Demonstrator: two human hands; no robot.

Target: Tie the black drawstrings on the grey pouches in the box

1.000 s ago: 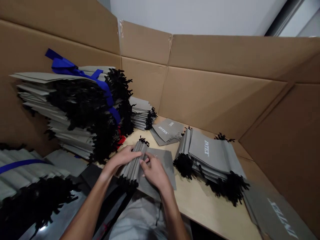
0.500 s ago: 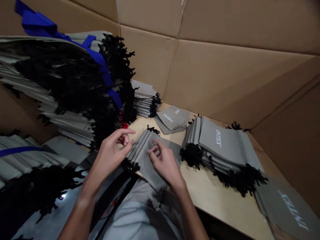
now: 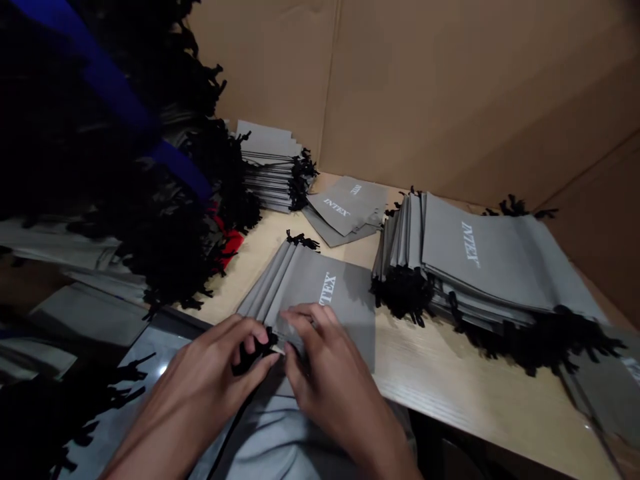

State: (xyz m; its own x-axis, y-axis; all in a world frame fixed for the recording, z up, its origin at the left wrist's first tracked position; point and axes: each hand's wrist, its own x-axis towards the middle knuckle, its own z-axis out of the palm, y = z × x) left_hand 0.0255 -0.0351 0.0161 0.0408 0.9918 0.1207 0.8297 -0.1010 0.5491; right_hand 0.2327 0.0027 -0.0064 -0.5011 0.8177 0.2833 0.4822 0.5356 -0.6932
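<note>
A fanned stack of grey drawstring bags, the top one printed with white letters, lies at the table's near edge in front of me. My left hand is closed at the stack's near left corner, thumb and fingers pinching the black drawstring there. Just beside it, my right hand pinches the near edge of the top bag between thumb and fingers. The fingertips of both hands almost meet. My right fingers hide part of the lettering.
To the right lies a larger pile of grey bags with black cord ends. Loose bags and a neat stack sit at the back. A tall bundle tied with a blue strap looms at left. Cardboard walls enclose the table.
Both hands came down from above the stack to its near edge and closed there. The view shifted closer, and the lettering on the top bag now shows.
</note>
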